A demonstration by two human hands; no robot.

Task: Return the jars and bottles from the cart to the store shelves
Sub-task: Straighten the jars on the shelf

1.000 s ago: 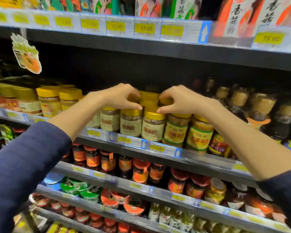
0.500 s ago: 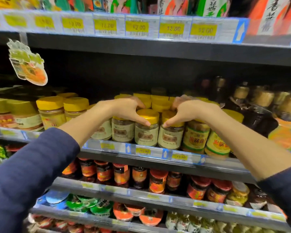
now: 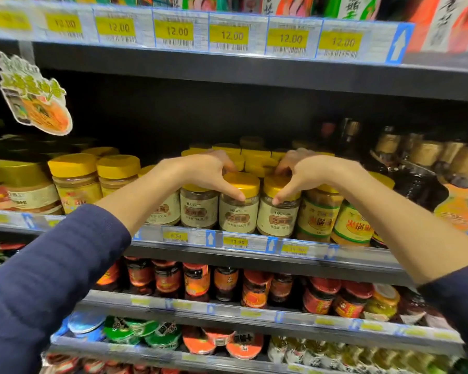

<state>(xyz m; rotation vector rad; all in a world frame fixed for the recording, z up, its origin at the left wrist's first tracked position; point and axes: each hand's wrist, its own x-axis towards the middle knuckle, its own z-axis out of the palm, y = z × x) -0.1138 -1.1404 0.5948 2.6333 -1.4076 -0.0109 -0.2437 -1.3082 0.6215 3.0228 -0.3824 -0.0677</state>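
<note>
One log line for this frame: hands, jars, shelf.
left hand: on jar lid | right hand: on next jar lid | both jars upright at shelf front

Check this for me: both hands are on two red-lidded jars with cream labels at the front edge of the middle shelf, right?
Not quite. The head view shows yellow lids, not red. The left hand grips one cream-labelled jar and the right hand its neighbour, both at the shelf's front edge.

Shop: price tags [image 3: 232, 36], stocked shelves [image 3: 254, 74]
</note>
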